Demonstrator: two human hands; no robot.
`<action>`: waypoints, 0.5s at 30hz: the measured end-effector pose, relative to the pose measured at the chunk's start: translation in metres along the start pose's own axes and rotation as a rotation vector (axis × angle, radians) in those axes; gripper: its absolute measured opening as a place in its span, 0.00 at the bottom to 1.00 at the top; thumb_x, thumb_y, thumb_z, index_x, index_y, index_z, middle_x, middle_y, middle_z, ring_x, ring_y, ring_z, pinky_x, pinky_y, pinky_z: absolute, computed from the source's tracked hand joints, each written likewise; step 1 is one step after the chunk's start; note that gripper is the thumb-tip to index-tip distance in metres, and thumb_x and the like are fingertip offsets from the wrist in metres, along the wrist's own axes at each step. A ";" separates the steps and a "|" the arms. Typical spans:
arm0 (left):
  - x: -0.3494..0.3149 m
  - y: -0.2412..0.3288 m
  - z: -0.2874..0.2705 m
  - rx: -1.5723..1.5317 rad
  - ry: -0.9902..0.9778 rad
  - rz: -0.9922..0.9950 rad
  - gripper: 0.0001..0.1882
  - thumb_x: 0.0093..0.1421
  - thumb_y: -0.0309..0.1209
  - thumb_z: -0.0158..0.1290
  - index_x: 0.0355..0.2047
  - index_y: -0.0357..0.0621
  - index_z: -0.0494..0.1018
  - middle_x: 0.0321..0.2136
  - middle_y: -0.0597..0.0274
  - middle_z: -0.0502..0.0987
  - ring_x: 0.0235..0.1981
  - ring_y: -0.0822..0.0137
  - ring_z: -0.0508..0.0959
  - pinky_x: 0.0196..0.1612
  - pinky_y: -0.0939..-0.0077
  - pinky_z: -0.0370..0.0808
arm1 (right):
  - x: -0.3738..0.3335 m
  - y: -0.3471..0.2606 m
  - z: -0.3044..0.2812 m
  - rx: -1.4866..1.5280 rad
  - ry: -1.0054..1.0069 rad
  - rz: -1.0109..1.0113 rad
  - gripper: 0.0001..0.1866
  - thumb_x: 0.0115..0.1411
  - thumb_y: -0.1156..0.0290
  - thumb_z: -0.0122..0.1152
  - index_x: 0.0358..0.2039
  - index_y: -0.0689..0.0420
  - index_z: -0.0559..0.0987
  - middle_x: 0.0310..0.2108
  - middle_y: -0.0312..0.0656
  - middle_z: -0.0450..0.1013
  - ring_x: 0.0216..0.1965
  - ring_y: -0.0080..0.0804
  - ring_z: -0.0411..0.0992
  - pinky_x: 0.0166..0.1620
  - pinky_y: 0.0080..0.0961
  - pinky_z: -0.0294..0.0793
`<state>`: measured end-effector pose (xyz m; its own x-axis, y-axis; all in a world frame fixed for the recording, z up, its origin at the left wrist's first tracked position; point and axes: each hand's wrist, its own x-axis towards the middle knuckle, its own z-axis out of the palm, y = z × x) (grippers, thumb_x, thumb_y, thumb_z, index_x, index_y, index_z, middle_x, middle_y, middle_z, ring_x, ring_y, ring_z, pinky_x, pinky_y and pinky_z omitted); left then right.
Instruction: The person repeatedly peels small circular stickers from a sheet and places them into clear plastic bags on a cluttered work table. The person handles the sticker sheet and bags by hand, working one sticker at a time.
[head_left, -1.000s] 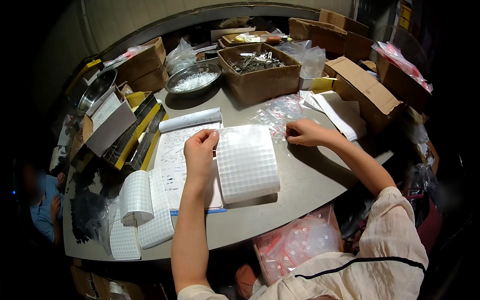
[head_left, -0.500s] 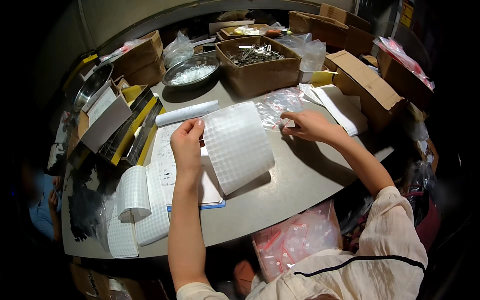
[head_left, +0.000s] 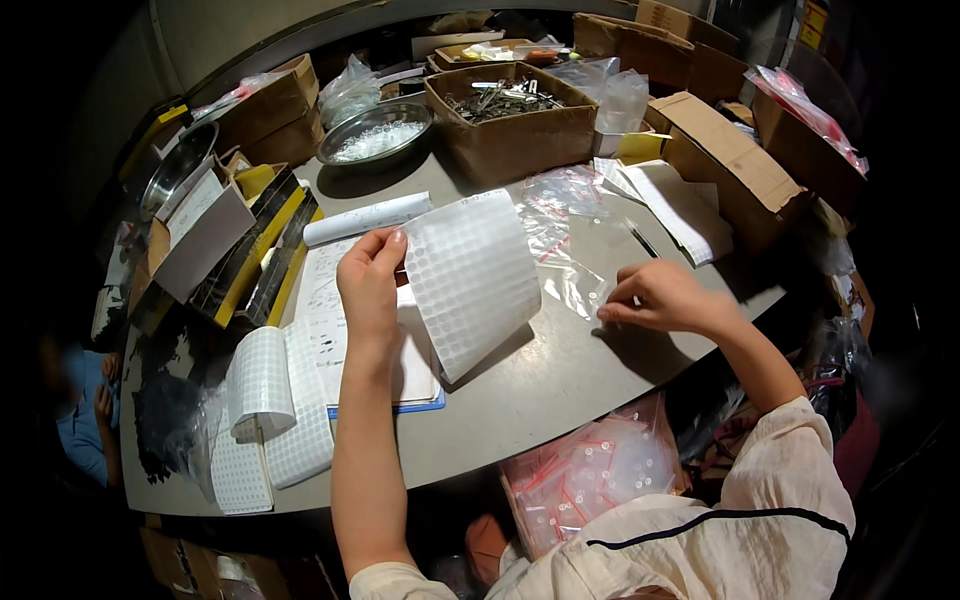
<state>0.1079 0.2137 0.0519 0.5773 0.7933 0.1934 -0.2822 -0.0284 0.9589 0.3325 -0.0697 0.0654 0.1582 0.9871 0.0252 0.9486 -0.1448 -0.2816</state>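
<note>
My left hand (head_left: 368,290) grips the upper left edge of a sheet of round stickers (head_left: 475,285), thumb in front, and holds it tilted above the table. The sheet is whitish with rows of small discs. To its right, my right hand (head_left: 660,298) is closed in a pinch at the corner of a small clear zip bag (head_left: 572,282) lying on the tabletop. More clear bags (head_left: 560,190) lie just behind it, some with red strips. Under the sheet, partly hidden, are papers on a blue clipboard (head_left: 425,403).
Folded sticker sheets (head_left: 285,400) lie at the left. Farther back stand a metal bowl of small clear pieces (head_left: 375,150) and a cardboard box of metal parts (head_left: 520,140). A pen (head_left: 642,240) lies near white papers (head_left: 680,215). Below the table edge is a container of bags (head_left: 590,480).
My right hand has moved right and nearer from the pile of bags, drawing a clear bag along. A pen now shows on the table. My left hand still holds the sticker sheet.
</note>
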 end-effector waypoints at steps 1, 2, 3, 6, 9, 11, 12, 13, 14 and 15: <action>-0.001 0.001 0.001 0.006 0.004 0.005 0.10 0.68 0.31 0.53 0.39 0.35 0.79 0.30 0.67 0.79 0.29 0.78 0.76 0.37 0.81 0.75 | 0.001 0.007 -0.002 0.009 0.015 0.023 0.18 0.65 0.53 0.64 0.34 0.56 0.87 0.29 0.44 0.77 0.28 0.45 0.76 0.33 0.36 0.72; -0.001 0.001 0.002 0.011 0.008 0.010 0.10 0.68 0.31 0.53 0.39 0.35 0.79 0.30 0.67 0.79 0.29 0.78 0.76 0.37 0.81 0.75 | 0.003 0.016 0.001 0.109 0.054 0.004 0.15 0.64 0.58 0.66 0.36 0.59 0.84 0.30 0.43 0.77 0.30 0.38 0.76 0.35 0.33 0.73; 0.000 0.000 0.002 0.003 0.015 0.016 0.10 0.68 0.31 0.53 0.39 0.35 0.79 0.31 0.67 0.79 0.29 0.78 0.76 0.37 0.81 0.75 | 0.006 0.018 0.002 0.212 0.052 0.013 0.14 0.64 0.61 0.66 0.38 0.60 0.82 0.30 0.42 0.77 0.31 0.35 0.76 0.36 0.31 0.73; 0.003 -0.005 0.000 -0.019 0.034 0.039 0.10 0.69 0.31 0.53 0.40 0.35 0.79 0.31 0.67 0.79 0.29 0.78 0.76 0.36 0.81 0.75 | 0.018 0.019 0.010 0.453 0.043 0.066 0.10 0.63 0.72 0.64 0.41 0.63 0.76 0.31 0.39 0.75 0.34 0.24 0.73 0.40 0.26 0.73; 0.005 -0.006 -0.003 -0.035 0.049 0.064 0.10 0.69 0.31 0.52 0.40 0.35 0.79 0.31 0.67 0.79 0.30 0.78 0.76 0.37 0.81 0.75 | 0.027 0.010 0.030 0.586 0.190 0.006 0.09 0.64 0.72 0.63 0.41 0.63 0.77 0.33 0.39 0.76 0.35 0.26 0.73 0.40 0.25 0.74; 0.003 -0.004 -0.004 -0.043 0.069 0.070 0.11 0.69 0.31 0.53 0.40 0.35 0.79 0.31 0.67 0.79 0.30 0.78 0.76 0.37 0.81 0.75 | 0.031 -0.008 0.038 0.517 0.185 0.016 0.10 0.61 0.71 0.63 0.41 0.61 0.78 0.38 0.44 0.78 0.42 0.35 0.77 0.49 0.32 0.75; 0.002 -0.003 -0.003 -0.054 0.067 0.062 0.11 0.69 0.31 0.53 0.40 0.35 0.79 0.31 0.67 0.80 0.30 0.78 0.77 0.37 0.81 0.75 | 0.032 -0.013 0.046 0.601 0.178 -0.045 0.10 0.60 0.71 0.63 0.41 0.61 0.79 0.38 0.44 0.79 0.43 0.34 0.77 0.50 0.32 0.75; 0.001 -0.001 -0.002 -0.064 0.066 0.055 0.10 0.69 0.31 0.53 0.40 0.36 0.79 0.31 0.67 0.80 0.30 0.78 0.77 0.38 0.81 0.75 | 0.033 -0.016 0.051 0.685 0.170 -0.108 0.10 0.60 0.71 0.64 0.40 0.62 0.79 0.38 0.44 0.79 0.44 0.33 0.77 0.50 0.33 0.75; 0.000 0.000 -0.001 -0.074 0.066 0.047 0.10 0.69 0.31 0.53 0.40 0.36 0.79 0.31 0.67 0.80 0.30 0.78 0.77 0.38 0.81 0.75 | 0.030 -0.016 0.048 0.807 0.019 -0.106 0.12 0.57 0.73 0.65 0.41 0.63 0.80 0.38 0.42 0.79 0.44 0.32 0.77 0.52 0.32 0.74; -0.001 0.002 0.000 -0.070 0.048 0.043 0.10 0.69 0.31 0.53 0.40 0.36 0.79 0.31 0.67 0.80 0.30 0.78 0.77 0.38 0.81 0.75 | 0.029 -0.011 0.049 0.879 -0.078 -0.165 0.10 0.57 0.74 0.64 0.40 0.63 0.80 0.38 0.41 0.79 0.44 0.31 0.77 0.55 0.32 0.73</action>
<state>0.1071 0.2128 0.0542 0.5264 0.8207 0.2223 -0.3596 -0.0221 0.9329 0.3128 -0.0363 0.0224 -0.0111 0.9972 0.0744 0.3996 0.0727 -0.9138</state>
